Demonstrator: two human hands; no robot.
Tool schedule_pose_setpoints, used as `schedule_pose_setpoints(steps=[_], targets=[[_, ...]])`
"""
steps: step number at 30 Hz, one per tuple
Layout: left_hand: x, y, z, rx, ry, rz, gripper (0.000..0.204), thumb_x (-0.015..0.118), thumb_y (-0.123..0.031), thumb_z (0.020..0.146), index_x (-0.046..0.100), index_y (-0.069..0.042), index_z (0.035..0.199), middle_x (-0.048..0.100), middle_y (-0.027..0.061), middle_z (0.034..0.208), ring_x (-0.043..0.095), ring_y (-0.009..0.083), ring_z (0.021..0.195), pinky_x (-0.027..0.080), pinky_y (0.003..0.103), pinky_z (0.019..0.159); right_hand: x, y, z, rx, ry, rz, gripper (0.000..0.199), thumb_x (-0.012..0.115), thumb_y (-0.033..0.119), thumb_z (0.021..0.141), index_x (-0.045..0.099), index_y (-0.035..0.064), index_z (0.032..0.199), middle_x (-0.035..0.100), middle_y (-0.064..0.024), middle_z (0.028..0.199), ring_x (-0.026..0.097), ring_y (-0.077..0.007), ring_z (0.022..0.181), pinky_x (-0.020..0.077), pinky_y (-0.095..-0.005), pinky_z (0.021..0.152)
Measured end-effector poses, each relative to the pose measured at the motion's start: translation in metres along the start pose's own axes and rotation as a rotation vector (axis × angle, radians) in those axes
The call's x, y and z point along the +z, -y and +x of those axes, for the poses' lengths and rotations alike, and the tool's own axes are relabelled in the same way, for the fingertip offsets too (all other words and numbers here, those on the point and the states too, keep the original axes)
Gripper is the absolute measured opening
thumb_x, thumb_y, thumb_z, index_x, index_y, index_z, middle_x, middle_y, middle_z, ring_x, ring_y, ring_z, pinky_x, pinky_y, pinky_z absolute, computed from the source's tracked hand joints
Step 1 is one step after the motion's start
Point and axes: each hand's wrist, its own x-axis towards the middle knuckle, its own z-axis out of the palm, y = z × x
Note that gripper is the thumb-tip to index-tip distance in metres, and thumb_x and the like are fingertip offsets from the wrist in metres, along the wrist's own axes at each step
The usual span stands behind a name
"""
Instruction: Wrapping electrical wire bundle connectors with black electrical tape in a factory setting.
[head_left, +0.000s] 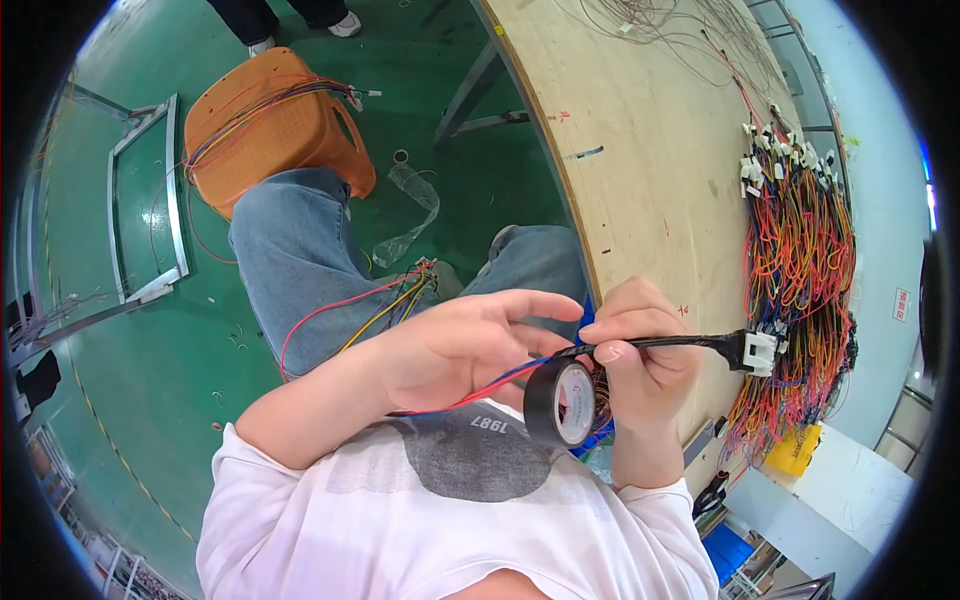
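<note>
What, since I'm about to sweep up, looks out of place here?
A crumpled strip of clear plastic lies on the green floor beside the orange plastic stool, a small pale ring at one end. It looks like dropped litter.

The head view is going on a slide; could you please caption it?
Right hand pinching a partly taped wire harness with a white connector, black tape roll beside the left hand.

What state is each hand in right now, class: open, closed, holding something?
Left hand: open, fingers spread, beside the round black tape roll; contact unclear.
Right hand: closed, pinching the slim black-tape-wrapped wire bundle.
</note>
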Motion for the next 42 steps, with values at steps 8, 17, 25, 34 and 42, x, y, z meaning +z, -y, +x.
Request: schedule_pose_setpoints(steps=[8, 17, 25, 34, 42], targets=[[0.010, 0.004, 0.006, -0.162, -0.028, 0.375, 0.042, 0.055, -0.024, 0.083, 0.039, -0.001, 0.113, 0.057, 0.0098, 0.090, 0.060, 0.0151, 0.073, 0.050, 0.024, 0.057, 0.005, -0.001, 0.002, -0.014, 0.022, 0.016, 0.011, 0.068, 0.005, 0.067, 0.062, -0.0003, 0.074, 0.057, -0.0074, 0.067, 0.051, -0.0178, 0.061, 0.0381, -0.0264, 0.054], [0.027, 0.010, -0.007, 0.345, -0.337, 0.178, 0.054, 0.049, -0.048, 0.080, 0.043, -0.004, 0.110, 0.054, 0.0079, 0.086, 0.038, 0.0064, 0.051, 0.026, 0.017, 0.041, 0.002, 0.016, -0.009, -0.166, -0.040, 0.034, 0.016, 0.070, 0.012, 0.066, 0.060, 0.0003, 0.070, 0.054, -0.0075, 0.061, 0.049, -0.0187, 0.054, 0.0366, -0.0283, 0.050], [0.016, 0.016, -0.004, 0.603, -0.237, 1.259, 0.045, 0.072, -0.015, 0.066, 0.043, -0.002, 0.098, 0.046, 0.0076, 0.082, 0.045, 0.0106, 0.066, 0.038, 0.023, 0.054, 0.009, 0.018, -0.012, 0.088, -0.177, 0.112, 0.004, 0.062, 0.000, 0.068, 0.060, -0.0021, 0.071, 0.058, -0.0097, 0.064, 0.053, -0.0185, 0.059, 0.0403, -0.0267, 0.053], [0.015, 0.010, 0.002, 0.221, -0.209, 0.183, 0.052, 0.067, -0.032, 0.073, 0.042, -0.005, 0.110, 0.046, 0.0040, 0.079, 0.029, 0.0026, 0.047, 0.023, 0.016, 0.039, 0.009, 0.013, -0.016, -0.053, -0.154, 0.061, 0.008, 0.062, 0.008, 0.071, 0.059, -0.0003, 0.071, 0.055, -0.0083, 0.063, 0.050, -0.0172, 0.056, 0.0376, -0.0268, 0.051], [-0.008, 0.012, -0.004, 0.633, 0.121, 0.708, 0.044, 0.072, -0.021, 0.066, 0.049, -0.002, 0.098, 0.041, 0.0007, 0.081, 0.039, 0.0078, 0.059, 0.035, 0.021, 0.055, 0.012, 0.025, -0.013, 0.046, -0.304, 0.124, 0.008, 0.061, 0.006, 0.071, 0.059, -0.0018, 0.069, 0.055, -0.0084, 0.060, 0.050, -0.0157, 0.054, 0.0360, -0.0248, 0.049]])
